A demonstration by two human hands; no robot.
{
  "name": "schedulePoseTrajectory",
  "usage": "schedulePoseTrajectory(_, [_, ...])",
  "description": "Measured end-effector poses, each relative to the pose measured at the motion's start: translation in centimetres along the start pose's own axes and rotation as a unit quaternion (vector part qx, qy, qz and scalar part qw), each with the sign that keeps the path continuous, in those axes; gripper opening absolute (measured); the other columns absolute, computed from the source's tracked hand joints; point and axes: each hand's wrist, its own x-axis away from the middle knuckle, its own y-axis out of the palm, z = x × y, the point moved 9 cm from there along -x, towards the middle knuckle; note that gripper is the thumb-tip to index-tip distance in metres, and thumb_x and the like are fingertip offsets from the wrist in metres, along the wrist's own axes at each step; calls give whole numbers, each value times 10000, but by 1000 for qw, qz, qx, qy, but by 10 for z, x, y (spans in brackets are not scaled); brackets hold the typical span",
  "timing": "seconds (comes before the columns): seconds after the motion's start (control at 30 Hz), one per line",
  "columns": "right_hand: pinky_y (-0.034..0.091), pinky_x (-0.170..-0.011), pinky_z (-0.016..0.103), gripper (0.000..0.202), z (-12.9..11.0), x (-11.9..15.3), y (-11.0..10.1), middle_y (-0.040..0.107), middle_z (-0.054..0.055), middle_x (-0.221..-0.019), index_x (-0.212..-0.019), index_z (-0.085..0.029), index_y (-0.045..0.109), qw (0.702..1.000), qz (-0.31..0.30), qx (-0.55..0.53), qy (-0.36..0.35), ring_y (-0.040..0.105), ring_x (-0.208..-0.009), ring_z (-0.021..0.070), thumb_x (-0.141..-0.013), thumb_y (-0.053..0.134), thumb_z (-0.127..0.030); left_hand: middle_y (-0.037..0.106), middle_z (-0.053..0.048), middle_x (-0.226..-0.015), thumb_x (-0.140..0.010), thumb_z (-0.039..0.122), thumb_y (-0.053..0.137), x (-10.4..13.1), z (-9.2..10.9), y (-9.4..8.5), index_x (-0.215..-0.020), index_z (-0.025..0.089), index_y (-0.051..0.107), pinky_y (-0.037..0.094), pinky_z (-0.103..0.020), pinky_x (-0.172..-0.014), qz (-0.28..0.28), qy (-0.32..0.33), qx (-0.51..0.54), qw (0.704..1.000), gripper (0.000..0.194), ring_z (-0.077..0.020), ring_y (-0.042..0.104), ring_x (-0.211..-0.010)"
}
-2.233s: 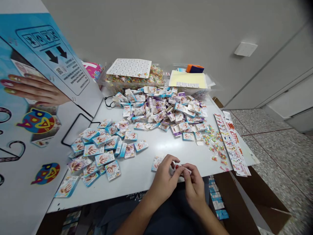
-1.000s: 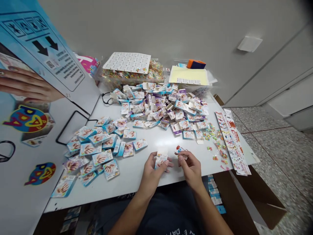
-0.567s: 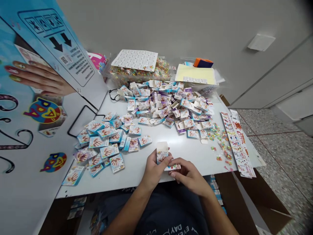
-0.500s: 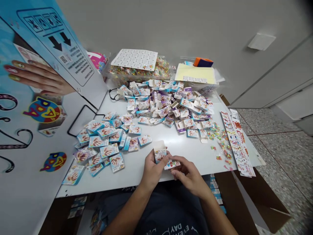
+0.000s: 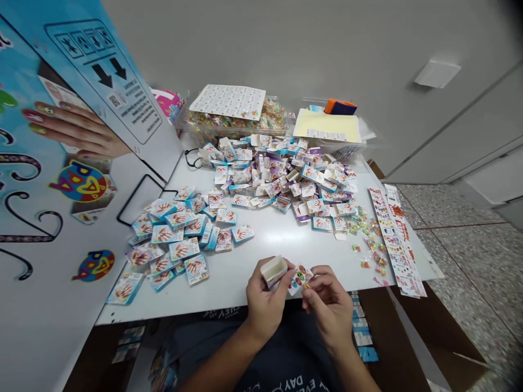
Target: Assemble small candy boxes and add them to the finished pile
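Left hand [image 5: 265, 309] grips a tilted box [image 5: 273, 270]; curled right hand [image 5: 330, 306] pinches a sticker card [image 5: 298, 280].

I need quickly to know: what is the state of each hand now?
Left hand: closed around a small box, open end up.
Right hand: closed, fingertips pinching a printed card; left thumb perhaps touching it too.

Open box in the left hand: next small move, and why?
Probably bring the printed card to the mouth of the open box: the left hand holds it, opening toward the camera, and the right hand pinches the card just beside it.
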Motion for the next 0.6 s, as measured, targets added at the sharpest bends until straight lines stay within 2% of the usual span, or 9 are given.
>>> schedulePoseTrajectory(0.1, [508, -585, 264, 186, -10, 4, -4, 568, 45, -959, -761, -213, 677, 999, 14, 6, -48, 592, -714, 144, -790, 830, -314, 745, -23, -907, -866, 201, 748, 5, 16, 0, -1007, 212, 671, 586, -280, -796, 4, 94, -22, 995, 161, -170, 718, -845])
schedulePoseTrajectory(0.17, [522, -734, 296, 208, -14, 6, -7, 579, 68, -1079, -739, -214, 664, 997, 44, 13, -66, 596, -913, 193, -772, 846, -311, 743, -21, -923, -876, 145, 723, 10, 26, 2, -1067, 237, 657, 577, -285, -821, -5, 153, -20, 988, 222, -168, 715, -866])
schedulePoseTrajectory(0.27, [515, -827, 318, 267, -6, 3, -4, 563, 77, -1292, -746, -216, 604, 997, 80, -1, -23, 585, -1059, 215, -764, 850, -318, 736, -20, -937, -893, 119, 692, 16, 29, 6, -1115, 258, 631, 567, -293, -837, -28, 174, 6, 984, 268, -167, 709, -886])
schedulePoseTrajectory(0.37, [537, -810, 333, 365, 9, -4, 11, 609, 72, -1269, -993, -267, 593, 994, 38, -76, 62, 634, -961, 194, -759, 849, -379, 727, -25, -942, -915, 175, 675, 16, 22, 5, -1089, 247, 617, 558, -300, -841, -33, 144, 3, 989, 197, -175, 702, -900])
schedulePoseTrajectory(0.43, [542, -754, 318, 441, 19, -7, 22, 673, 59, -1111, -1121, -272, 589, 988, -24, -94, 120, 646, -841, 179, -783, 821, -435, 718, -28, -927, -934, 242, 656, 11, 12, 7, -1069, 231, 600, 553, -291, -809, -53, 92, -21, 994, 147, -175, 696, -871])
schedulePoseTrajectory(0.5, [522, -679, 277, 372, 25, -9, 24, 683, 26, -905, -1051, -232, 645, 984, -68, -63, 154, 622, -737, 160, -796, 811, -445, 705, -33, -935, -958, 306, 616, 4, 0, 8, -1108, 219, 564, 545, -287, -783, -83, 24, -51, 995, 181, -174, 683, -849])
schedulePoseTrajectory(0.6, [493, -628, 238, 296, 21, -17, 7, 663, 2, -812, -920, -209, 672, 989, -33, -43, 137, 592, -681, 132, -772, 846, -397, 675, -19, -915, -982, 355, 560, -7, -10, 9, -1164, 210, 512, 514, -281, -755, -139, -43, -97, 985, 238, -163, 637, -799])
